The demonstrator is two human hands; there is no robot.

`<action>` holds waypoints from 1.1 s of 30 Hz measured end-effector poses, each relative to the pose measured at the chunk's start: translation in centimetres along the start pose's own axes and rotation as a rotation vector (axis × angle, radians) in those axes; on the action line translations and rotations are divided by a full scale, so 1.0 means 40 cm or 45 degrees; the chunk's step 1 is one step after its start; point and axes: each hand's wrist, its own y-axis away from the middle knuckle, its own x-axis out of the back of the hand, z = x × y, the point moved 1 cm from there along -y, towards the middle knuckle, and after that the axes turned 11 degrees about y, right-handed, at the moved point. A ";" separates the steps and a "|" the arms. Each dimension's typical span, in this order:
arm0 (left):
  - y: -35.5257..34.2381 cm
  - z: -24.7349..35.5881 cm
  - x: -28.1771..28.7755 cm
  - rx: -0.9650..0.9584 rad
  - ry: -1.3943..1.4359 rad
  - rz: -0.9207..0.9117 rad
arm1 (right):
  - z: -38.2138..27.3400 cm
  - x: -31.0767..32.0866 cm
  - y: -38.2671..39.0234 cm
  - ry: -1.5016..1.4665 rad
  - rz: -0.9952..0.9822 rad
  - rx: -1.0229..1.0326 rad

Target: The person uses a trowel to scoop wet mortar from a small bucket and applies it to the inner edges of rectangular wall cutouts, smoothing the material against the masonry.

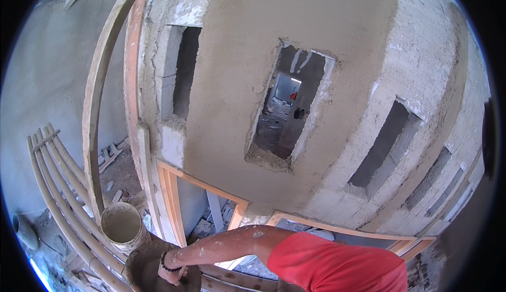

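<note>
My right hand (171, 272) reaches down into a dark round bucket (129, 264) at the lower left, which appears to hold grey-brown mortar (150, 271). My fingers are curled, but I cannot tell whether they grip a tool handle or only the mix; the hand's far side and the bucket's depth hide it. My other hand is out of view. The arm (226, 247), spattered with pale flecks, comes across from a red sleeve (337, 263) on the right, with a dark bracelet (167, 264) at the wrist. Just beyond the bucket stands a paler bucket (126, 245), and to its left lies a rack of long poles (68, 207). Above me rises a wall (232, 97), its middle coated smooth and its right side rough and whitish, pierced by narrow upright openings; below runs an orange-brown wooden frame (203, 180). I judge the step in hand to be working or scooping up mortar. The next move would call for a firm hold and a level lift clear of the rim, without spilling.
</note>
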 end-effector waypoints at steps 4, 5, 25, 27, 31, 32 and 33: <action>0.017 -0.042 0.036 -0.008 -0.005 -0.008 | -0.034 0.040 0.145 0.468 0.757 -0.437; 0.021 -0.053 0.047 -0.007 -0.015 -0.005 | -0.043 0.043 0.159 0.511 0.819 -0.540; 0.055 -0.187 0.083 0.095 0.300 -0.024 | -0.112 -0.256 0.390 0.278 1.017 -0.455; 0.050 -0.064 0.060 -0.013 -0.131 -0.057 | -0.125 -0.276 0.526 0.383 0.955 -0.565; 0.057 0.040 0.023 0.424 0.463 0.109 | -0.180 -0.313 0.768 0.397 0.875 -0.920; 0.063 0.051 0.019 0.494 0.541 0.139 | -0.190 -0.352 0.810 0.507 1.042 -0.957; 0.066 0.077 0.007 0.520 0.561 0.165 | -0.222 -0.351 0.861 0.319 0.871 -1.049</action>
